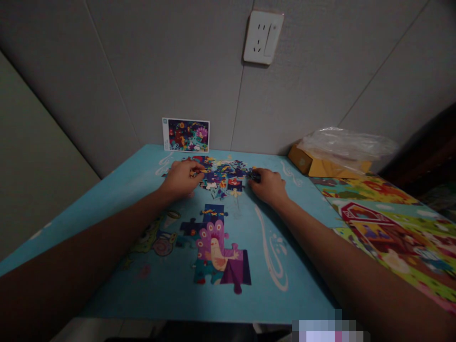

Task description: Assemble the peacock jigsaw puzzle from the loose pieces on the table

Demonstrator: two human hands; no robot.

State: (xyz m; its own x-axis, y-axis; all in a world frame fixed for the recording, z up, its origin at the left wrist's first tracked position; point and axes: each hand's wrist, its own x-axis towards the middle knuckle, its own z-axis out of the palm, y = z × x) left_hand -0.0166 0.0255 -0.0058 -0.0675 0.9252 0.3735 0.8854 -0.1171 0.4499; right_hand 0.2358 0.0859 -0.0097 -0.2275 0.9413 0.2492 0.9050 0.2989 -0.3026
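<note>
A loose heap of jigsaw puzzle pieces (228, 172) lies toward the back of the blue table (302, 294). At its left edge my left hand (181, 179) is closed, thumb and fingers pinching a puzzle piece that is partly hidden. My right hand (269, 186) is on the other side of the heap, its fingers curled around dark puzzle pieces (254, 175). Nearer to me sits a joined puzzle section (215, 256) with a purple, peacock-like figure. A picture card (188, 136) showing a colourful scene leans upright against the wall behind.
On the right lies a colourful farm-scene picture (395, 228) with a red barn. Behind it, a yellow box (320, 166) has clear plastic wrap (345, 145) on top. A wall socket (263, 38) is above the table against the grey wall.
</note>
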